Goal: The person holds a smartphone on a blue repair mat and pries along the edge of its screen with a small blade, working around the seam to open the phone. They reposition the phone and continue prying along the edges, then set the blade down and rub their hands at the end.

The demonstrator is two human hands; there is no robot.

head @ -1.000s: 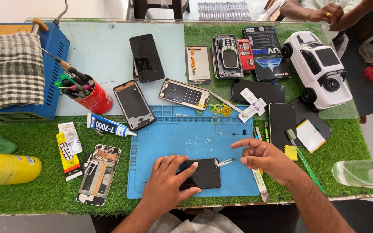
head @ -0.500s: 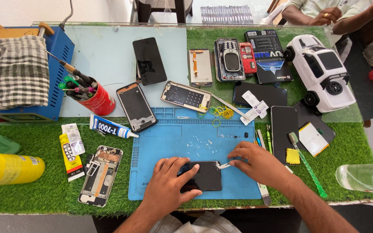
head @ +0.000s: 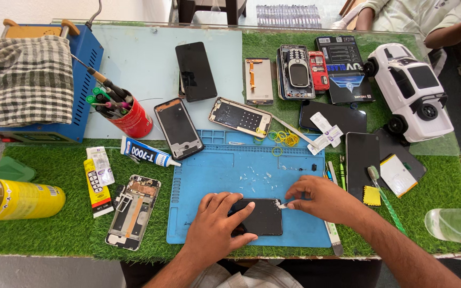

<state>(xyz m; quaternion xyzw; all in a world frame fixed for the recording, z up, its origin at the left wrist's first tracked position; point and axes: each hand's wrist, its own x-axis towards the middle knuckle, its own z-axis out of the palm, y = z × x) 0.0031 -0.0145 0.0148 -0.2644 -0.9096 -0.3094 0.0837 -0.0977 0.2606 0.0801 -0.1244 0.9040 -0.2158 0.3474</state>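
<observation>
On the blue mat (head: 214, 176) near the front edge of the bench (head: 54, 234), a small black phone panel (head: 260, 217) is pinned flat under the left hand (head: 214, 229), its fingers (head: 241, 210) spread and pressing on the panel's left half, not curled around it. Compared with a second ago, the right hand (head: 321, 200) has been drawn in from the right of the mat to the panel's upper right corner, where a small pale strip or tool tip (head: 283, 205) is pinched between its closed fingers; what exactly is pinched cannot be told. The work appears to have been brought onto that corner. Pale flakes (head: 254, 176) are scattered on the mat above the panel.

To the left, an opened phone frame (head: 133, 210), a glue tube (head: 148, 153) and a yellow can (head: 12, 198) are laid well apart from the hands. To the right, a thin tool (head: 332, 232) lies just beside the right wrist, and a toothbrush (head: 384, 198) and a glass (head: 457, 225) stand nearest the forearm's path.
</observation>
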